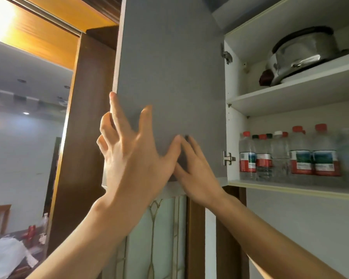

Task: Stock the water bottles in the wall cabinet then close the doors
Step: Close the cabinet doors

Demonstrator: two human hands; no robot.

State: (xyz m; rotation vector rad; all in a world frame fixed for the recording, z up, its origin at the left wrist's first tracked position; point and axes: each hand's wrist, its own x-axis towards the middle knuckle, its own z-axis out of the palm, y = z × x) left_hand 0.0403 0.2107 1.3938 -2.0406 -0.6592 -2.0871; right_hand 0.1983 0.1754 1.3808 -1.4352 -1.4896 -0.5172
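The wall cabinet's grey left door (169, 67) stands swung open toward me. My left hand (135, 154) has its fingers spread at the door's free edge, with fingertips touching the edge and the panel. My right hand (193, 170) lies flat against the lower part of the door, fingers straight. Several clear water bottles (290, 154) with red caps and red-green labels stand in a row on the lower shelf (290, 189) of the cabinet at the right. Neither hand holds a bottle.
An upper shelf (290, 91) carries a steel pot with a black-rimmed lid (302, 55). A brown wooden door frame (78, 137) rises left of the open door. Below are a leaded glass panel (159, 228) and, far left, a table with white bags (6, 254).
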